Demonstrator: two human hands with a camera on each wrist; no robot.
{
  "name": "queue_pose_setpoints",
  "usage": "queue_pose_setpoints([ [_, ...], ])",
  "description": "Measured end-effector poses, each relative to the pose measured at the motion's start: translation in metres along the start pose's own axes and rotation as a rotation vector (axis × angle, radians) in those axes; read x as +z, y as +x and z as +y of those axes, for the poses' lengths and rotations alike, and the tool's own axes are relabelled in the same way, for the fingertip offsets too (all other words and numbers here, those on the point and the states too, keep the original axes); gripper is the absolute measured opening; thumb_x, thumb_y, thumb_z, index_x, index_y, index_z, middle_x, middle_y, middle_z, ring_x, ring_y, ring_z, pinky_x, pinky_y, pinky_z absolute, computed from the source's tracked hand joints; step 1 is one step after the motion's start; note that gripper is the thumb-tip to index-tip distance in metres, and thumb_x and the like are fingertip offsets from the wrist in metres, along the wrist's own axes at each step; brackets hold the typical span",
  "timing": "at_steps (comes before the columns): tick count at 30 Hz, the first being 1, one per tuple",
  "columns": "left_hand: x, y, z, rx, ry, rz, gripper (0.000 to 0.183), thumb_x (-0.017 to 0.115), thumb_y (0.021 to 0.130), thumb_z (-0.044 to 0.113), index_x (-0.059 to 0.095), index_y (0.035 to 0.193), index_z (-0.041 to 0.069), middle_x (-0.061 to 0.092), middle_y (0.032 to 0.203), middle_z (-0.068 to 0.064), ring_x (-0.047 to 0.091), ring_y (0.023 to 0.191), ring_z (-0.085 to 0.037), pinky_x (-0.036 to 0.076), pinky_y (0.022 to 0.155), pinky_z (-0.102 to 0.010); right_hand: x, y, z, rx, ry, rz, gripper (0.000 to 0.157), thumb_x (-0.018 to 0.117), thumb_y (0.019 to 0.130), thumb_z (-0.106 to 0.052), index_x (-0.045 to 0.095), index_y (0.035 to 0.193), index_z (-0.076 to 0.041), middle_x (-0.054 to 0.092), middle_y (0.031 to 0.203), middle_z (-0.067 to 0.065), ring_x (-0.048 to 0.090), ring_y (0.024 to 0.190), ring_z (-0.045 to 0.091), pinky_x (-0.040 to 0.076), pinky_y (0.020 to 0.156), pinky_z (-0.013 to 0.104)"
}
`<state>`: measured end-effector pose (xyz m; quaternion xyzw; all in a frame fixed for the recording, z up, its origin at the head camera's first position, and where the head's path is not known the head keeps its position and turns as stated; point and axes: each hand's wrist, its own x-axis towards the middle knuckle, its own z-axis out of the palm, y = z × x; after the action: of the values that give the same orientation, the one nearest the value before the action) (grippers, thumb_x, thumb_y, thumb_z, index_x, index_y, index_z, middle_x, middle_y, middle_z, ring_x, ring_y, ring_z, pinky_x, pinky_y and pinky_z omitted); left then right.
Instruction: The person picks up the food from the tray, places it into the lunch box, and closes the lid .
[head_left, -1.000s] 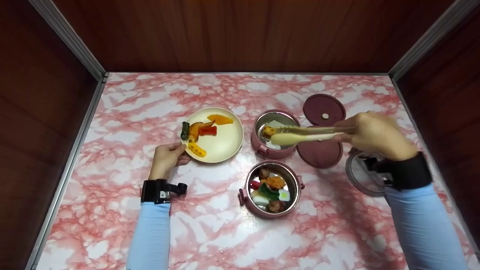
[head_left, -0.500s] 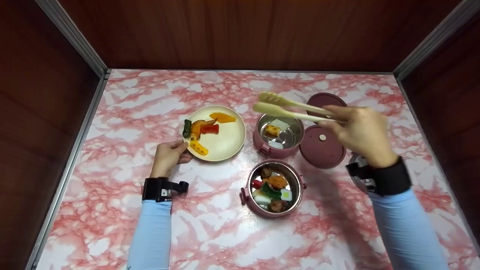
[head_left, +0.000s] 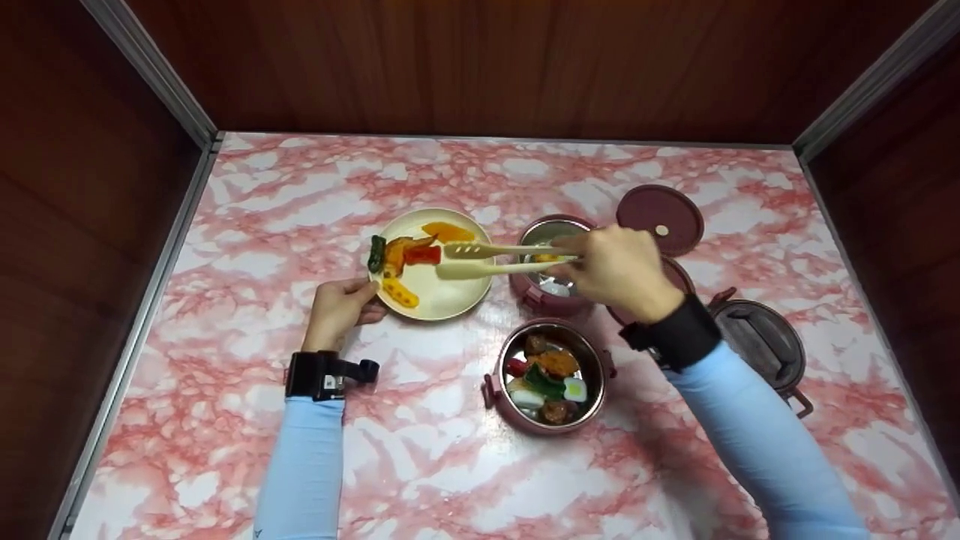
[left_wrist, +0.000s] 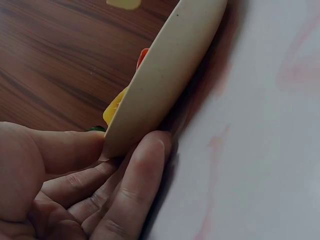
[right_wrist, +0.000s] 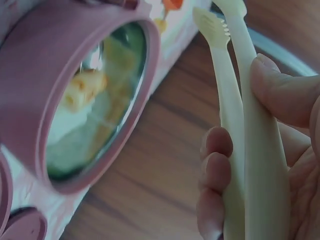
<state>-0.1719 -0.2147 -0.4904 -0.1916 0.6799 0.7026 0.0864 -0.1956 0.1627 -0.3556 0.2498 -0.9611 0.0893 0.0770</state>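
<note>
My left hand (head_left: 337, 307) pinches the left rim of a cream plate (head_left: 446, 304); in the left wrist view the thumb lies at the rim of the plate (left_wrist: 165, 65), fingers beneath. On the plate lie a red piece (head_left: 422, 256), a yellow spotted piece (head_left: 400, 292), a dark green piece (head_left: 376, 253), a flat orange piece (head_left: 448, 231) and an orange-brown piece (head_left: 394, 259). My right hand (head_left: 619, 274) grips cream tongs (right_wrist: 257, 150). Their tips, slightly apart with nothing between, hang over the plate beside the red piece. The far pink pot (head_left: 551, 303) holds a yellow piece and white food, partly hidden.
A nearer pink pot (head_left: 551, 429) holds meatballs, greens and other food pieces. Two maroon lids (head_left: 660, 221) lie at the back right, one partly behind my hand. Right of them is a dark grey round piece with a handle (head_left: 761, 341). Wooden walls enclose the marbled table (head_left: 420, 465).
My right hand has carried the tongs leftward from the far pot to over the plate. The yellow piece has stayed in that pot. My left hand keeps its hold on the plate.
</note>
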Motion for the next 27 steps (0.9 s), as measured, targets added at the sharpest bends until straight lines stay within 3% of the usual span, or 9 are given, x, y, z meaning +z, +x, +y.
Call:
queue_pose_setpoints([
  [6,0.001,0.001,0.0,-0.017,0.004,0.004,0.043,0.061,0.099,0.012,0.052,0.134,-0.012,0.07,0.093,-0.018,0.07,0.066,-0.018,0.06,0.068,-0.03,0.013,0.019,-0.023,-0.032,0.022,-0.133,0.023,0.076,0.084,-0.044,0.079,0.098,-0.026,0.067,0.071,0.001,0.059,0.062,0.024,0.045,0.046,0.045],
  [12,0.001,0.001,0.001,-0.027,-0.006,0.0,0.044,0.061,0.099,0.011,0.051,0.135,-0.013,0.069,0.094,-0.018,0.07,0.065,-0.017,0.06,0.068,-0.03,0.023,0.033,-0.045,-0.009,0.01,-0.247,0.03,0.073,0.085,-0.052,0.078,0.094,-0.025,0.06,0.064,-0.001,0.057,0.061,0.023,0.048,0.049,0.041],
  [18,-0.001,0.001,0.001,-0.013,-0.002,-0.013,0.044,0.061,0.099,0.011,0.05,0.135,-0.013,0.07,0.087,-0.013,0.071,0.065,-0.017,0.06,0.068,-0.03,0.03,0.037,-0.058,-0.034,0.011,-0.239,0.025,0.073,0.085,-0.052,0.077,0.092,-0.029,0.066,0.072,0.002,0.063,0.069,0.028,0.05,0.054,0.051],
  [27,0.0,0.0,0.002,-0.028,-0.012,-0.01,0.044,0.061,0.099,0.011,0.051,0.135,-0.013,0.07,0.086,-0.013,0.07,0.064,-0.017,0.06,0.068,-0.03,0.03,0.036,-0.057,-0.007,0.02,-0.218,0.025,0.077,0.083,-0.049,0.079,0.098,-0.03,0.069,0.077,0.005,0.064,0.074,0.03,0.051,0.056,0.052],
])
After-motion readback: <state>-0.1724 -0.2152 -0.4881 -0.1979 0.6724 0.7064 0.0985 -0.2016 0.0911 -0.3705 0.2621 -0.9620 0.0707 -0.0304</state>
